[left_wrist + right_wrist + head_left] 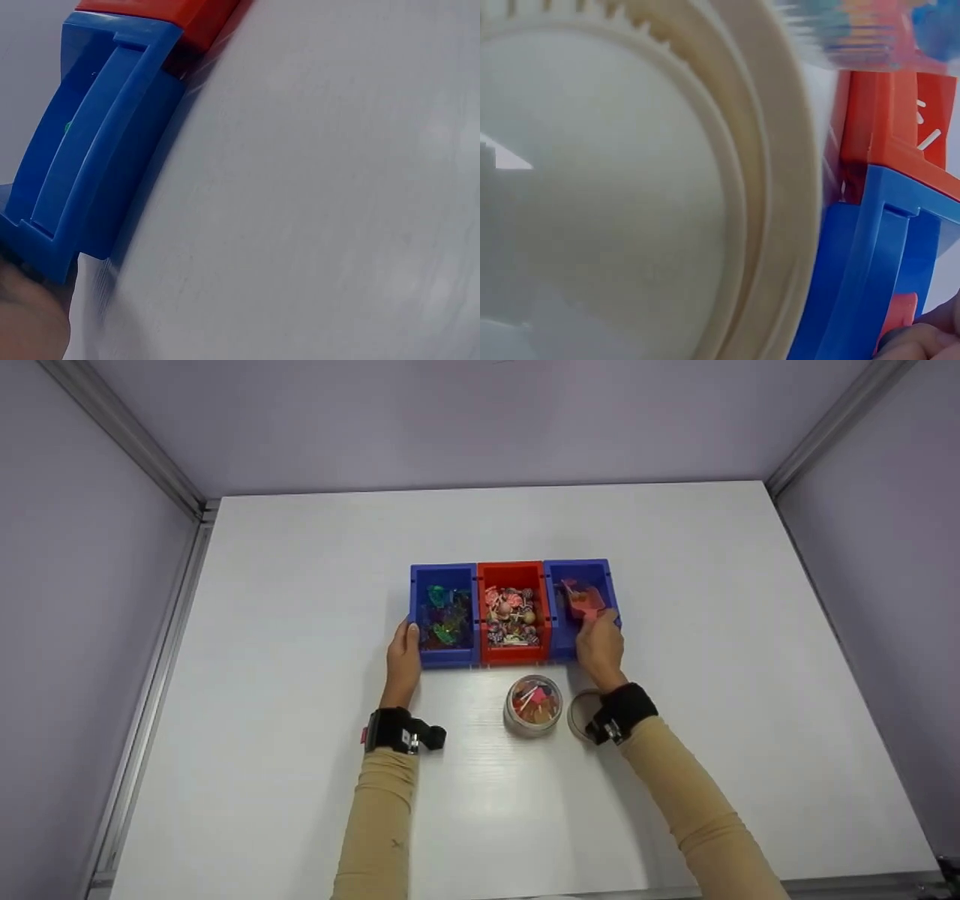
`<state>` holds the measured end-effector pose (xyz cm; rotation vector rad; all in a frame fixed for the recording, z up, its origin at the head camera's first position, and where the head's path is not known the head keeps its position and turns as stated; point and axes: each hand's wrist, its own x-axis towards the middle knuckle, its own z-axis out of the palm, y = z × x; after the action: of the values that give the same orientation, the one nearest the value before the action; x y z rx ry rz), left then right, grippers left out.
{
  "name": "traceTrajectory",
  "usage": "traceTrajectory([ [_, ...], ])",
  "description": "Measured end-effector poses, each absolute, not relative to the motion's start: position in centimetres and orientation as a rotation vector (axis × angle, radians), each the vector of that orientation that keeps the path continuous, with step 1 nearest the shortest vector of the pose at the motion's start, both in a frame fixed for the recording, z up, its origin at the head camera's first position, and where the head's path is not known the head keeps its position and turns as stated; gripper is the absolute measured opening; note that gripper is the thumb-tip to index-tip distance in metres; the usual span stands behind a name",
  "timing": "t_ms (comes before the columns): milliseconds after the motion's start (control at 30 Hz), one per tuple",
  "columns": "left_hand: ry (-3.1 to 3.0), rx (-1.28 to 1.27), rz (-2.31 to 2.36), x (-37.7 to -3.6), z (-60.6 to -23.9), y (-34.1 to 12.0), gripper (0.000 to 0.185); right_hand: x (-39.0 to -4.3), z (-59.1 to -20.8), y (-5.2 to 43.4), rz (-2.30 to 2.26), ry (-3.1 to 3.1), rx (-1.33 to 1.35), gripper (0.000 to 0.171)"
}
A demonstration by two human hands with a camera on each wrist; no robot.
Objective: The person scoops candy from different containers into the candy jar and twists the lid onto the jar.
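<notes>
My left hand [403,660] holds the near left corner of the left blue bin [442,658], which has green and other coloured translucent pieces in it. In the left wrist view, part of that hand [34,319] shows under the bin's corner. With my right hand [601,649] I grip the handle of a pink scoop [585,600] inside the right blue bin [562,649]; the scoop carries a few small orange-toned pieces. In the right wrist view, a bit of the scoop's red handle [898,315] shows beside my fingers [922,341]. The red bin [514,657] between them contains lollipop-like candies [511,615].
A clear jar [531,727] with colourful candies stands in front of the bins. Right beside it, under my right wrist, lies a round pale-rimmed lid [579,716]. The white table [300,585] is enclosed by pale walls at the back and both sides.
</notes>
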<state>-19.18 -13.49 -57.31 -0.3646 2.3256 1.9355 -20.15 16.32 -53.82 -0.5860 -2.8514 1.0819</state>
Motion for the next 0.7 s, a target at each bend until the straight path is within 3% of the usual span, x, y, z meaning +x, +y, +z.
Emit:
traceTrajectory([
  [700,2.371,-0.368,1.938,-19.24,-57.42,-13.40,0.051,-20.38,-54.06,16.56,1.083,-2.879,-0.562,0.035],
])
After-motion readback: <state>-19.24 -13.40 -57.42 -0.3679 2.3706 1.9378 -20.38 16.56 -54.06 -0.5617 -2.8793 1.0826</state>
